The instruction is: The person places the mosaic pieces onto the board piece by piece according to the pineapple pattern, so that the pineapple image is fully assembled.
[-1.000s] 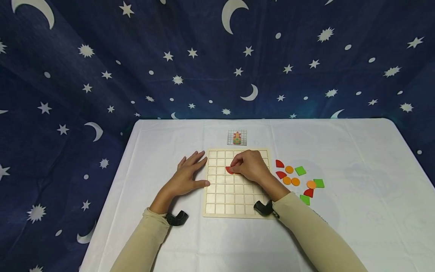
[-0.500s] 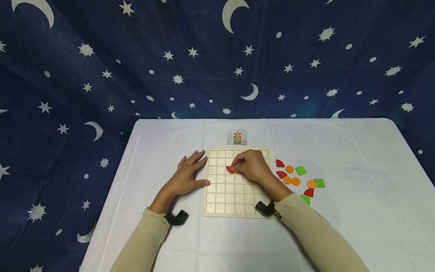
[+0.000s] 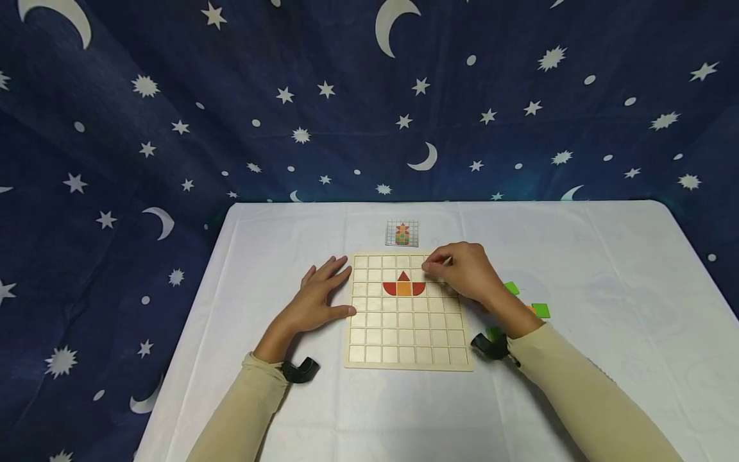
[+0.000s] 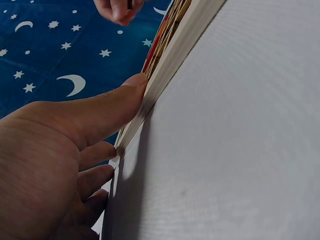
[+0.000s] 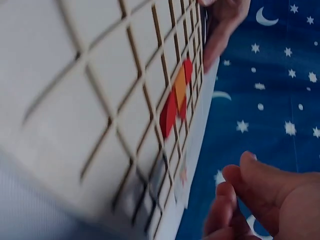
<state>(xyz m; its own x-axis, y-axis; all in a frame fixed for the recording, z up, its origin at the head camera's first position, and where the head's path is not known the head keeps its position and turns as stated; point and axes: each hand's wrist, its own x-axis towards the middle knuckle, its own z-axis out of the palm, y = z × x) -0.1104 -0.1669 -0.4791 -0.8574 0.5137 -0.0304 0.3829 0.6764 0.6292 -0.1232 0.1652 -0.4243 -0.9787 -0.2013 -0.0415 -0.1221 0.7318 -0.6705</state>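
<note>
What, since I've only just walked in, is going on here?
A person's left hand touches the edge of a gridded board; the right hand hovers near its right side, possibly pinching a piece. A red triangle, an orange square and two red quarter-circles lie on the board. A pattern card lies behind it.

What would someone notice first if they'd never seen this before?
Probably the dark blue moon-and-star cloth behind the white table. Next comes an orange square in the upper middle of the pale grid board, with a red triangle above it and a red rounded piece on each side. The left hand rests at the board's left edge, and the right hand is over its right side.
</note>
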